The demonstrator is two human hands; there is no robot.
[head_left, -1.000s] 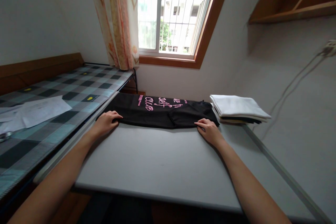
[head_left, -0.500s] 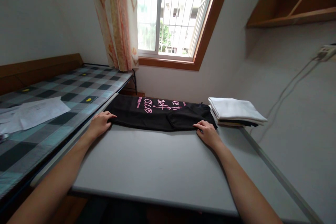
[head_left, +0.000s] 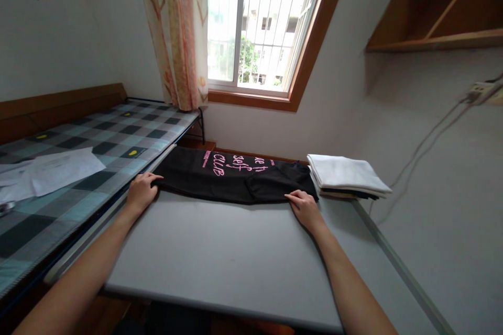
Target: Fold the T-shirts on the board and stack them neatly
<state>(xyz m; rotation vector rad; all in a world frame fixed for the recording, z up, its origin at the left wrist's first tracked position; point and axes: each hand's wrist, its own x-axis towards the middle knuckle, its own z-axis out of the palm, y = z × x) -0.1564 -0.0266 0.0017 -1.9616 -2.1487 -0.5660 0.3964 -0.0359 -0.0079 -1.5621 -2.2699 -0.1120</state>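
A black T-shirt (head_left: 228,178), folded into a long strip, lies across the far part of the white table (head_left: 228,251). Pink lettering shows on its upper face. My left hand (head_left: 142,192) is closed on the near left corner, thumb and fingers pinching the fabric. At the near edge toward the right end, my right hand (head_left: 305,208) pinches the cloth in the same way. Between the hands the front edge lies nearly straight on the tabletop. The fabric under my fingers is partly hidden.
A stack of folded clothes (head_left: 348,172), white on top, stands right of the shirt. To the left, a bed with a checked mattress (head_left: 98,167) holds papers (head_left: 63,170). A wooden shelf (head_left: 436,42) hangs on the right wall, above cables (head_left: 416,146).
My left hand has slid slightly left along the shirt's near edge to its corner. My right hand keeps its place on the cloth. The view has tilted a little.
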